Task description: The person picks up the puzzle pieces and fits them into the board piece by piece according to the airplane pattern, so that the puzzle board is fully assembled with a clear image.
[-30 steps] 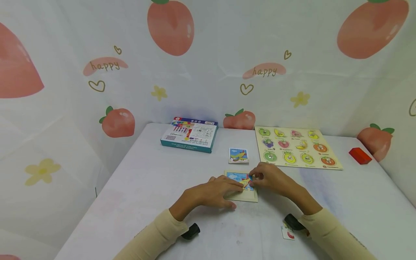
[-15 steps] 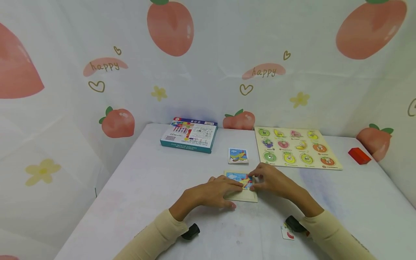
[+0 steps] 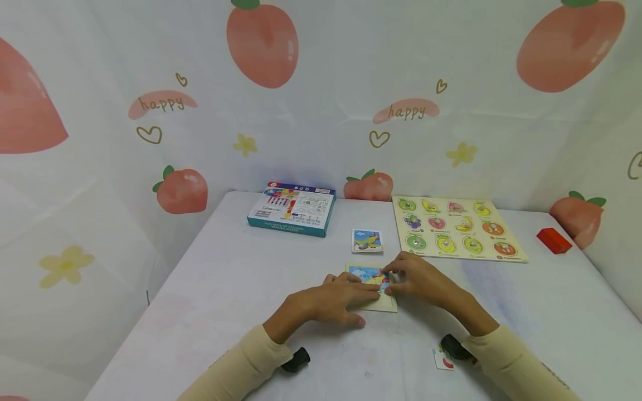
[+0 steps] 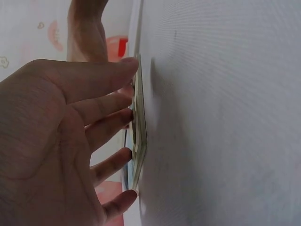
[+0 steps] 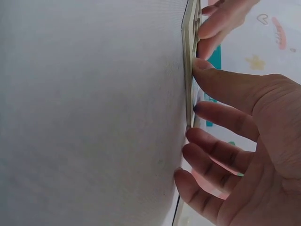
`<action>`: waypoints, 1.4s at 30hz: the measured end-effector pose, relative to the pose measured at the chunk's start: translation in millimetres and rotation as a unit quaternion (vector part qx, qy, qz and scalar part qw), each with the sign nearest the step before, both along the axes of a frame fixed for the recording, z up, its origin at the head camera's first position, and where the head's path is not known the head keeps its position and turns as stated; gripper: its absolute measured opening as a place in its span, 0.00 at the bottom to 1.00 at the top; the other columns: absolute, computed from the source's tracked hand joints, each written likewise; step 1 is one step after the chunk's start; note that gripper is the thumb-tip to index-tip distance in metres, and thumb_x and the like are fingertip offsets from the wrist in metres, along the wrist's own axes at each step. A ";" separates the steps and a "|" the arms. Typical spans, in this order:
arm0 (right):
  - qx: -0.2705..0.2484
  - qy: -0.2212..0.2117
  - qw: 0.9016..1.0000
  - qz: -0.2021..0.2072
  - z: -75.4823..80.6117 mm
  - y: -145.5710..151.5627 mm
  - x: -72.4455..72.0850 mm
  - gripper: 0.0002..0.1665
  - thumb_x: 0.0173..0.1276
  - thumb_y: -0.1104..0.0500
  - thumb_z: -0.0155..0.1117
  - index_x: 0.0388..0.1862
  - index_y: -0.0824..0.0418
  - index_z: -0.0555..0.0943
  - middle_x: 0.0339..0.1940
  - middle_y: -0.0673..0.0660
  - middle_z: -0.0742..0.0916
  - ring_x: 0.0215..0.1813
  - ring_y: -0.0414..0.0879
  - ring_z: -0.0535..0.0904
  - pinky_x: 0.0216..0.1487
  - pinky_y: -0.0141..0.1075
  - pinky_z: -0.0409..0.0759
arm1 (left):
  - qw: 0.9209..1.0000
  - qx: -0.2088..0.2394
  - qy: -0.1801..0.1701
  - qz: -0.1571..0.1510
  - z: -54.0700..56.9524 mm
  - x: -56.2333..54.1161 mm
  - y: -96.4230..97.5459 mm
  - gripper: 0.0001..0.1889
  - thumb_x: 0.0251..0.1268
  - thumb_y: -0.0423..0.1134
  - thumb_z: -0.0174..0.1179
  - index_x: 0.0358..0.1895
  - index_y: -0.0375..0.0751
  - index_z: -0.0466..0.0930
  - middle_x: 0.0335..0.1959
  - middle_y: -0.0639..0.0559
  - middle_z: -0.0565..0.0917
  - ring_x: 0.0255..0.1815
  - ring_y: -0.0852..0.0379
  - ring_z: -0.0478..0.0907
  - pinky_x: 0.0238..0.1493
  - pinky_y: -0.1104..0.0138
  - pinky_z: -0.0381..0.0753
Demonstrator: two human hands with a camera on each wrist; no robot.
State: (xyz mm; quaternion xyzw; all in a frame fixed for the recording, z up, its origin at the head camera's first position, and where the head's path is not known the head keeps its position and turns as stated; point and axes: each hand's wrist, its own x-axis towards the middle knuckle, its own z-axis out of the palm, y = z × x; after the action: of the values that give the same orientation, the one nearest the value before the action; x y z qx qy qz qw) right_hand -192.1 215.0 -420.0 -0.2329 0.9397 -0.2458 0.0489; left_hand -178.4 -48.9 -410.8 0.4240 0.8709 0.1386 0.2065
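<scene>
A small wooden jigsaw puzzle board (image 3: 388,304) lies on the table, blue sky and a red and yellow picture showing in its upper part (image 3: 362,272). Across its lower left reaches my left hand (image 3: 333,301), with extended fingers touching the pieces and covering part of the picture. In the left wrist view, several fingertips meet the board (image 4: 142,125) and the thumb lies at its near edge. My right hand (image 3: 416,280) has index finger and thumb on the board's right side, over a puzzle piece; its other fingers spread past the edge in the right wrist view.
Behind the board lies a picture card (image 3: 367,241) with a yellow airplane. A boxed bead set (image 3: 293,210), a fruit peg puzzle (image 3: 453,228) and a red block (image 3: 554,240) stand farther back. A fruit card (image 3: 443,359) lies near the right sleeve.
The piece under my right fingers has gone from raised and tilted to flat in the board. My left fingers have slid slightly right across the picture.
</scene>
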 end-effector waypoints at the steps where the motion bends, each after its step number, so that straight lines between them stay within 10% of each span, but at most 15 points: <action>1: 0.001 0.000 1.000 -0.001 0.1 -0.1 0.0 0.23 0.63 0.47 0.81 0.53 0.55 0.91 0.42 0.48 0.83 0.42 0.42 0.73 0.43 0.36 0.73 | 1.000 -0.001 0.000 0.003 0.2 0.2 0.4 0.34 0.75 0.55 0.63 0.82 0.62 0.67 0.82 0.71 0.65 0.81 0.52 0.59 0.65 0.56 0.65; 14: 0.026 0.023 0.999 0.011 0.0 6.5 8.8 0.29 0.67 0.43 0.78 0.58 0.60 0.88 0.48 0.51 0.86 0.50 0.47 0.78 0.55 0.48 0.80 | 1.000 0.004 -0.006 0.021 -1.9 0.0 0.8 0.35 0.76 0.56 0.63 0.83 0.62 0.65 0.81 0.69 0.66 0.79 0.52 0.59 0.69 0.54 0.64; 34: 0.066 -0.038 0.997 -0.025 17.2 65.3 89.7 0.29 0.62 0.37 0.79 0.57 0.48 0.89 0.54 0.42 0.86 0.58 0.47 0.81 0.60 0.49 0.83 | 0.995 0.026 0.022 0.091 -6.1 0.4 -12.3 0.32 0.72 0.49 0.69 0.77 0.50 0.74 0.79 0.55 0.69 0.79 0.53 0.64 0.74 0.54 0.68; 42: 0.062 -0.024 0.998 -0.019 9.3 78.5 114.1 0.32 0.59 0.34 0.79 0.57 0.49 0.89 0.54 0.42 0.85 0.54 0.41 0.78 0.51 0.35 0.83 | 0.993 0.041 0.007 0.114 -5.9 5.2 -29.0 0.32 0.75 0.48 0.67 0.78 0.45 0.73 0.78 0.53 0.69 0.81 0.54 0.63 0.77 0.53 0.69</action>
State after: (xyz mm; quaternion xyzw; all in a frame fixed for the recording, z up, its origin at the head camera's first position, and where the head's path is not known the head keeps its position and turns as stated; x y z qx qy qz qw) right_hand -78.0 293.5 -410.7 -0.2050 0.9560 -0.1936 0.0812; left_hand -173.2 -78.0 -416.6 0.3309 0.9084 0.1943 0.1658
